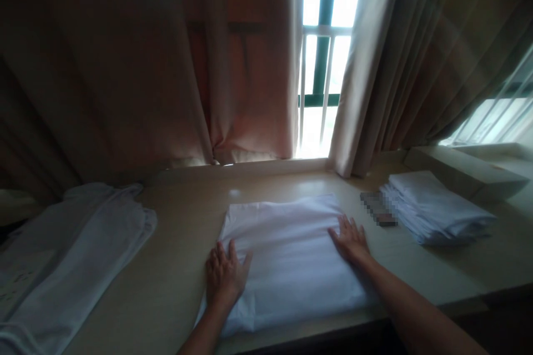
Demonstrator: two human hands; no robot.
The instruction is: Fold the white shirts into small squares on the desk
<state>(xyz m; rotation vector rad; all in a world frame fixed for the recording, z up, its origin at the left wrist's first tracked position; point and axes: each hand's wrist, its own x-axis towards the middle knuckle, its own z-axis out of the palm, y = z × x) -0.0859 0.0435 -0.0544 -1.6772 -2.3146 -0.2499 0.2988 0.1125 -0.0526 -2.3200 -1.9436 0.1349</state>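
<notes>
- The left hand and right hand lie flat, fingers spread, on opposite edges of the folded white cloth.
- The cloth lies on the bench between them, apparently being smoothed.
- Another fold would need an edge pinched.
- A folded stack sits beyond the right hand.

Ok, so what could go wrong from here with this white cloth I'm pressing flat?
1. The white cloth has its near edge right at the front edge of the table; pulled toward you, it may slip off.
2. Your right hand is close to a small dark object beside the folded stack; a wide sweep could knock it.
</notes>
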